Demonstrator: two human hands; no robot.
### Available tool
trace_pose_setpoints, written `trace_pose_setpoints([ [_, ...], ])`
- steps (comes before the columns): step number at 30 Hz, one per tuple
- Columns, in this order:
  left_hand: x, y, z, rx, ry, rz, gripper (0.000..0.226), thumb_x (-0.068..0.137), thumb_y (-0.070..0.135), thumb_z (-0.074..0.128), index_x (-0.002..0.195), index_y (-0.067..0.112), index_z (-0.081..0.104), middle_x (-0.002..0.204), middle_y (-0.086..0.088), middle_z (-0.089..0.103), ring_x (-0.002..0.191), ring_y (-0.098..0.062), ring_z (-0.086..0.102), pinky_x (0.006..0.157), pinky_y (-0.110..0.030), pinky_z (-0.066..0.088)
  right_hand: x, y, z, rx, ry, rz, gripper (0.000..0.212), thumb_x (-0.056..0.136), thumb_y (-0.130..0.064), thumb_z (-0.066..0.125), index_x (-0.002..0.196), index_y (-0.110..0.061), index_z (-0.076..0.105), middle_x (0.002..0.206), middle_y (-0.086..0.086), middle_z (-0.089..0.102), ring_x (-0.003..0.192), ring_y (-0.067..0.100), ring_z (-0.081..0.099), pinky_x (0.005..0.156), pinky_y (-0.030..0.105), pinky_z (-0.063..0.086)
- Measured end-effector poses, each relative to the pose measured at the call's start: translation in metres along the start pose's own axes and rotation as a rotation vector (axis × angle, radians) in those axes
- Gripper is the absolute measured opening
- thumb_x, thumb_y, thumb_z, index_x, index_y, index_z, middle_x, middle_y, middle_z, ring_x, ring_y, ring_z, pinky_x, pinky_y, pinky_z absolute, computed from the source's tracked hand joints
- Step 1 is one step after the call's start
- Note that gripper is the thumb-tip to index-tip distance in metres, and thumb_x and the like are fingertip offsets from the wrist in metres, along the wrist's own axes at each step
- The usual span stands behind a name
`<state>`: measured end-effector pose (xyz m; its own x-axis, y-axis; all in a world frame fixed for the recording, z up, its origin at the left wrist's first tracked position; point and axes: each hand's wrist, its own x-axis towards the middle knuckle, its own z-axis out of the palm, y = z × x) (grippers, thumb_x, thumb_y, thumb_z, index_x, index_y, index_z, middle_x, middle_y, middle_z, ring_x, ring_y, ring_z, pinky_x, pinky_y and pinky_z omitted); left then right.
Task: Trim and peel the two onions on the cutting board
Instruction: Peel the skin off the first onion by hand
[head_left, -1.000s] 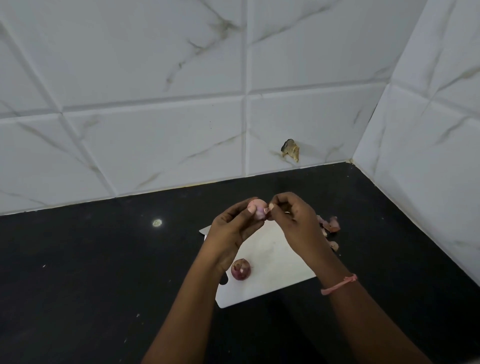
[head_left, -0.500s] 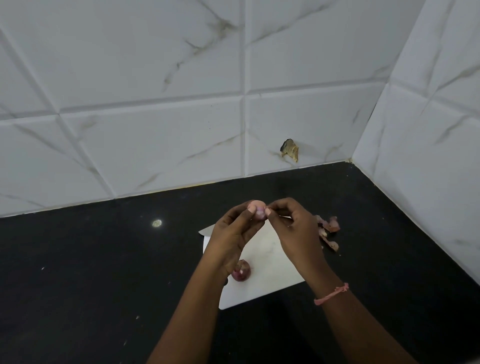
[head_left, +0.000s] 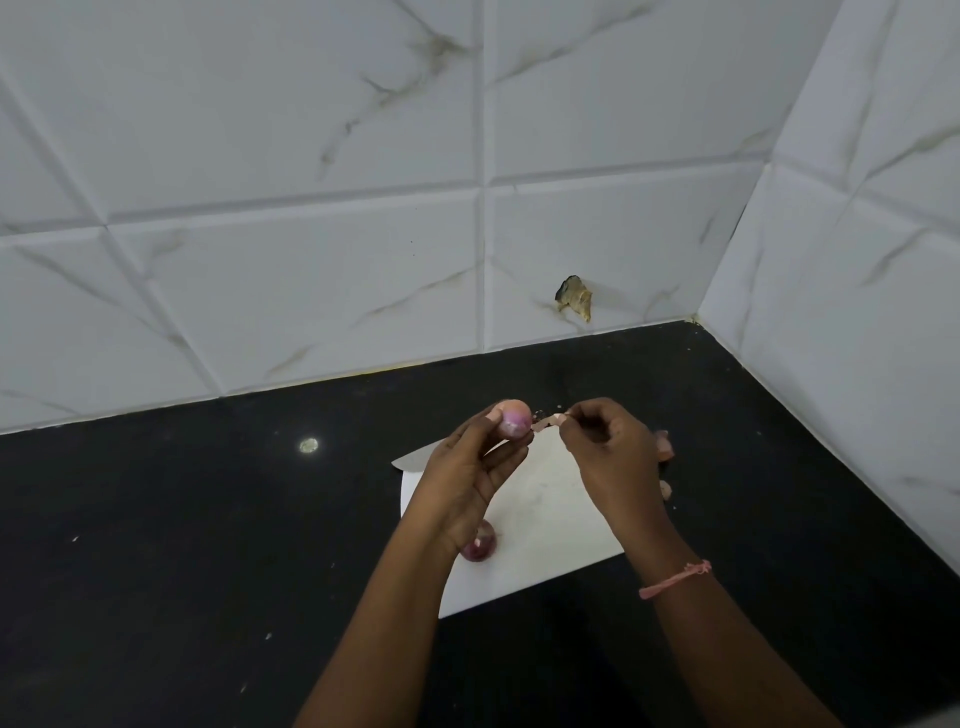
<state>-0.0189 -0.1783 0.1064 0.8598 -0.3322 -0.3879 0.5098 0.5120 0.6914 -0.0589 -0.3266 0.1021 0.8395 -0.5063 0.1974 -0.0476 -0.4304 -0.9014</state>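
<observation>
My left hand (head_left: 467, 473) holds a small pale pink onion (head_left: 514, 418) up above the white cutting board (head_left: 550, 525), fingers curled round it. My right hand (head_left: 608, 447) pinches a strip of onion skin (head_left: 548, 422) that stretches from the onion to its fingertips. A second, darker purple onion (head_left: 480, 545) lies on the board, partly hidden behind my left wrist.
Loose onion peels (head_left: 665, 447) lie on the black counter (head_left: 208, 545) just right of the board, partly behind my right hand. A knife blade tip (head_left: 410, 460) pokes out at the board's far left corner. White tiled walls close the back and right.
My right hand has pulled away to the right, drawing a strip of skin off the onion. Both hands and the view have shifted slightly.
</observation>
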Motion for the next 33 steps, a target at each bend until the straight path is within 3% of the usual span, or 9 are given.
trace_pose_setpoints([
  [7, 0.004, -0.001, -0.001, -0.143, 0.002, -0.097, 0.028, 0.1, 0.012, 0.055, 0.122, -0.005, 0.059, 0.114, -0.025, 0.071, 0.101, -0.032, 0.073, 0.082, -0.031, 0.062, 0.02, 0.037, -0.01, -0.114, 0.106, 0.096, 0.006, 0.085, -0.013, 0.072, 0.084, -0.014, 0.066, 0.078, -0.006, 0.064, 0.076, 0.007, 0.062, 0.065, 0.016, 0.045],
  [10, 0.007, -0.003, -0.004, -0.086, 0.0, -0.057, 0.027, 0.098, 0.013, 0.059, 0.12, -0.003, 0.064, 0.117, -0.022, 0.071, 0.104, -0.029, 0.072, 0.084, -0.029, 0.061, 0.028, 0.058, -0.015, -0.159, 0.143, 0.141, 0.01, 0.082, -0.009, 0.075, 0.08, -0.012, 0.065, 0.076, -0.003, 0.065, 0.073, 0.009, 0.063, 0.07, 0.031, 0.056],
  [12, 0.008, -0.004, -0.005, -0.038, -0.025, -0.017, 0.029, 0.095, 0.012, 0.062, 0.122, 0.002, 0.067, 0.117, -0.017, 0.072, 0.105, -0.025, 0.072, 0.086, -0.027, 0.06, 0.031, 0.066, -0.018, -0.168, 0.115, 0.18, 0.008, 0.086, -0.003, 0.068, 0.09, -0.01, 0.069, 0.085, 0.001, 0.068, 0.08, 0.014, 0.066, 0.075, 0.039, 0.059],
  [15, 0.007, -0.006, -0.006, 0.0, -0.059, 0.031, 0.038, 0.083, 0.011, 0.069, 0.121, 0.006, 0.068, 0.112, -0.011, 0.075, 0.105, -0.021, 0.072, 0.085, -0.026, 0.06, 0.035, 0.067, -0.017, -0.273, 0.035, 0.168, 0.029, 0.095, -0.006, 0.056, 0.122, -0.009, 0.064, 0.118, 0.009, 0.065, 0.108, 0.021, 0.06, 0.098, 0.047, 0.05],
  [17, 0.006, -0.006, -0.006, 0.036, -0.06, 0.073, 0.043, 0.075, 0.012, 0.072, 0.118, 0.009, 0.07, 0.11, -0.008, 0.075, 0.105, -0.019, 0.072, 0.084, -0.025, 0.059, 0.032, 0.057, -0.016, -0.235, 0.017, 0.088, 0.031, 0.096, -0.011, 0.057, 0.126, -0.015, 0.061, 0.125, 0.003, 0.062, 0.112, 0.013, 0.058, 0.104, 0.042, 0.045],
  [21, 0.004, -0.005, -0.007, 0.162, -0.05, 0.16, 0.047, 0.067, 0.018, 0.079, 0.113, 0.016, 0.072, 0.118, -0.006, 0.072, 0.11, -0.02, 0.068, 0.084, -0.027, 0.056, 0.013, 0.015, -0.011, 0.02, -0.18, -0.121, 0.021, 0.091, -0.02, 0.066, 0.112, -0.026, 0.066, 0.105, -0.018, 0.066, 0.099, 0.001, 0.063, 0.082, 0.024, 0.055],
  [23, 0.003, -0.005, -0.007, 0.215, -0.047, 0.193, 0.048, 0.068, 0.021, 0.079, 0.115, 0.017, 0.072, 0.118, -0.003, 0.072, 0.11, -0.02, 0.068, 0.083, -0.026, 0.056, 0.007, 0.001, -0.006, 0.03, -0.246, -0.207, 0.024, 0.088, -0.023, 0.07, 0.111, -0.025, 0.067, 0.104, -0.018, 0.067, 0.101, 0.0, 0.063, 0.079, 0.019, 0.055],
  [27, -0.001, -0.004, -0.005, 0.255, -0.065, 0.254, 0.045, 0.072, 0.019, 0.078, 0.116, 0.016, 0.071, 0.114, 0.0, 0.074, 0.107, -0.018, 0.07, 0.083, -0.025, 0.057, 0.002, -0.009, 0.002, 0.032, -0.211, -0.271, 0.023, 0.084, -0.022, 0.074, 0.106, -0.023, 0.069, 0.099, -0.02, 0.066, 0.094, -0.005, 0.063, 0.075, 0.008, 0.05],
  [33, -0.003, -0.002, -0.008, 0.35, -0.068, 0.347, 0.047, 0.07, 0.018, 0.081, 0.116, 0.013, 0.072, 0.114, -0.004, 0.073, 0.111, -0.02, 0.068, 0.091, -0.034, 0.057, -0.003, -0.012, 0.002, 0.066, -0.187, -0.277, 0.018, 0.085, -0.017, 0.073, 0.102, -0.015, 0.074, 0.091, -0.013, 0.071, 0.087, -0.003, 0.066, 0.075, 0.009, 0.051],
])
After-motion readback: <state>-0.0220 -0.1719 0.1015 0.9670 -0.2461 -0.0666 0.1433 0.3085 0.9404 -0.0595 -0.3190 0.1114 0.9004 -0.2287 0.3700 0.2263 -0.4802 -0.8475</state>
